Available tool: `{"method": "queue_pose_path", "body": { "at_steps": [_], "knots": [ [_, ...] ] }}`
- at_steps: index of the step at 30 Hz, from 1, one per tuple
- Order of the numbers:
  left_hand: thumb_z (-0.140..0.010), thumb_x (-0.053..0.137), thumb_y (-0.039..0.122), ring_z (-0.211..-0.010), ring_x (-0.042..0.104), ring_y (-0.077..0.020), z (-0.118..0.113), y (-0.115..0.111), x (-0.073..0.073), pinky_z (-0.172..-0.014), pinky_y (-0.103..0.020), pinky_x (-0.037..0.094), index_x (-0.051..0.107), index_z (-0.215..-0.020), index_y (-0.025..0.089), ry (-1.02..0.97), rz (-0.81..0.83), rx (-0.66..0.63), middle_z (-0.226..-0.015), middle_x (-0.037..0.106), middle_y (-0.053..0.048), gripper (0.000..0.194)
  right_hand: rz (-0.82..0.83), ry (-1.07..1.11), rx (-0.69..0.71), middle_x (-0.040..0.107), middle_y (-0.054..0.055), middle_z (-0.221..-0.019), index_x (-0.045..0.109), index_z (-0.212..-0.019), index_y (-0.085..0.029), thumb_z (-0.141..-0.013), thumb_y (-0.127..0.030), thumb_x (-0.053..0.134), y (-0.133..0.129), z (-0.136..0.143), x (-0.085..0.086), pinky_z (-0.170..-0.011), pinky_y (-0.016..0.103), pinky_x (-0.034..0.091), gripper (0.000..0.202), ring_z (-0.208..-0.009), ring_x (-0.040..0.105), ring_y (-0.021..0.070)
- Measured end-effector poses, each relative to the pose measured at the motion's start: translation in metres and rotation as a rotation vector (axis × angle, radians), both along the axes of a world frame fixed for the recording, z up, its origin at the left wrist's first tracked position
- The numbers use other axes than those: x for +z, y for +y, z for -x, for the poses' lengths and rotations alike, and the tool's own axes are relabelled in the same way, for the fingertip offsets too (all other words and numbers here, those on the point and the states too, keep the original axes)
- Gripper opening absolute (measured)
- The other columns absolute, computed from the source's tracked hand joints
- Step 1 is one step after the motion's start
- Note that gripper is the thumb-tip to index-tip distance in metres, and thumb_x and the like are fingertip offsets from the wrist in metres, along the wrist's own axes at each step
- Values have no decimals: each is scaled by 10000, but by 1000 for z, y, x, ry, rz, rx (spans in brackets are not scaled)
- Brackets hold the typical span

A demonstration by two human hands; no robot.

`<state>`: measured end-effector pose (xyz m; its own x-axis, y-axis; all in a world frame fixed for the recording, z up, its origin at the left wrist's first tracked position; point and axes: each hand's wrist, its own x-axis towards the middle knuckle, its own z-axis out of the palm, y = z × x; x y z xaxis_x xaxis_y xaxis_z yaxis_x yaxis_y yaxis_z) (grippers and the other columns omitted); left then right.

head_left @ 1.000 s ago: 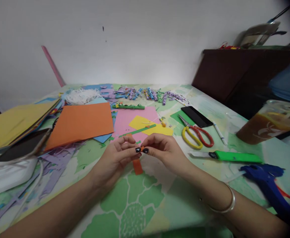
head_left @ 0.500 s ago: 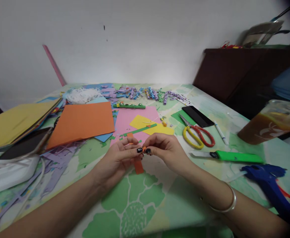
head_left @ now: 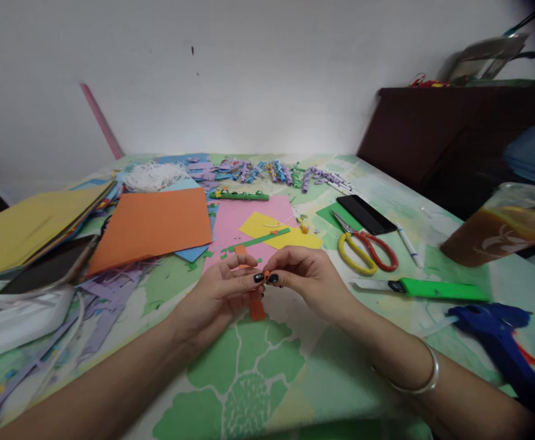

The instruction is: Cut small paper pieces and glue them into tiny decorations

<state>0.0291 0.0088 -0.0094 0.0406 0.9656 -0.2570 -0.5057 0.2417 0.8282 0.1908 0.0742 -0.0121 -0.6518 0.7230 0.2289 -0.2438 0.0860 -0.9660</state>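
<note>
Between the fingertips of both hands is a small orange paper piece (head_left: 266,277). My left hand (head_left: 226,287) pinches it from the left, thumb and fingers together. From the right, my right hand (head_left: 306,275) pinches the same piece, its fingers curled. An orange paper strip (head_left: 257,307) shows below my left fingers, and more orange paper sticks out above them. Just beyond the hands, a green strip (head_left: 261,239) lies over yellow paper (head_left: 253,225) and pink paper (head_left: 231,214). Fingers hide part of the small piece.
Scissors (head_left: 371,250), a green cutter (head_left: 446,289) with its blade out, a blue glue gun (head_left: 491,330) and a drink cup (head_left: 491,229) are at right. Orange sheets (head_left: 157,223) and a phone (head_left: 43,266) lie left. Curled paper pieces (head_left: 279,171) line the back.
Both hands stay almost in place, still pinching the small orange piece. The view has shifted very slightly.
</note>
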Motion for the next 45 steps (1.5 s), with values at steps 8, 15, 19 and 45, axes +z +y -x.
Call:
{"method": "queue_pose_path", "body": {
  "at_steps": [8, 15, 19, 45],
  "knots": [
    [-648, 798, 111, -635, 632, -106, 0, 1, 0, -609, -196, 487, 606, -858, 160, -15, 5, 12, -754, 683, -19, 289, 58, -9, 42, 677, 2, -751, 691, -792, -174, -742, -240, 738, -1, -2, 2, -692, 266, 511, 96, -700, 632, 122],
    [-621, 832, 142, -678, 675, -124, 0, 1, -1, -666, -204, 510, 646, -872, 151, 144, -59, 79, -742, 729, -35, 312, 39, -65, -29, 666, 6, -753, 694, -773, -161, -724, -211, 733, -1, -2, 2, -674, 249, 479, 80, -695, 604, 112],
    [-604, 848, 185, -682, 678, -139, -1, 1, 1, -664, -217, 517, 663, -805, 166, 330, -145, 140, -731, 735, -33, 273, 9, -101, -74, 662, 9, -740, 685, -750, -164, -715, -227, 726, -2, -2, 3, -664, 258, 469, 83, -690, 597, 122],
    [-690, 737, 183, -593, 676, -170, -7, -3, 7, -590, -242, 545, 746, -673, 167, 598, -201, 158, -634, 725, -51, 25, 14, -231, -59, 584, -9, -677, 611, -761, -151, -712, -227, 634, 0, -2, 6, -535, 229, 386, 94, -571, 497, 91]
  ]
}}
